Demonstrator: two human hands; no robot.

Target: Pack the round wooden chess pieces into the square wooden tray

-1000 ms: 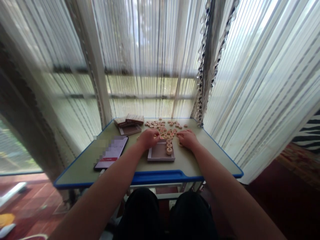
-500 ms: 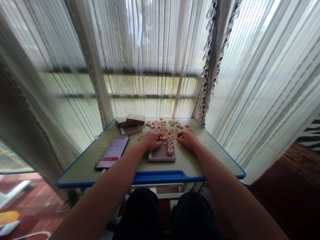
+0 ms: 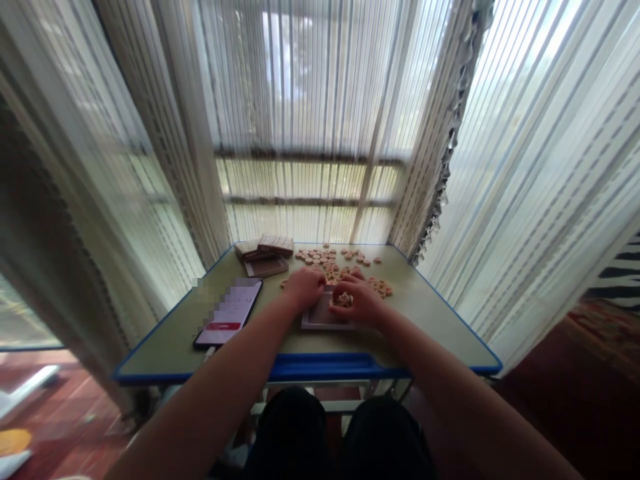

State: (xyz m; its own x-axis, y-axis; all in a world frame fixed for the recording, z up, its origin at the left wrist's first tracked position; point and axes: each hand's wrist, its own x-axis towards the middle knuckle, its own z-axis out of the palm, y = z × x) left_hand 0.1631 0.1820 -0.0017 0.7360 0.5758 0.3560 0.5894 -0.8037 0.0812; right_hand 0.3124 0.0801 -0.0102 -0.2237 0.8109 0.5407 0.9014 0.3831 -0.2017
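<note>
A shallow open box point(image 3: 320, 319) lies near the middle of the table, partly hidden by my hands. My right hand point(image 3: 361, 300) is over its right side, fingers and thumb curled around round wooden Chinese chess pieces point(image 3: 344, 299). At the box's upper left corner, my left hand point(image 3: 306, 287) has its fingers bent together; whatever they hold, if anything, is hidden. Just beyond both hands spreads a pile of loose chess pieces point(image 3: 316, 257), and a smaller cluster point(image 3: 383, 288) lies right of my right hand.
A phone point(image 3: 231, 312) with a lit screen and a cable lies on the left of the table. Behind it are stacked flat boxes point(image 3: 276, 244) and a shallow tray point(image 3: 267, 267). The table point(image 3: 435, 327) has a blue edge, with curtains point(image 3: 320, 133) close around it.
My right hand has moved left from the loose pieces onto the box and the pieces in it. My left hand's fingers have curled in more. The view has shifted slightly.
</note>
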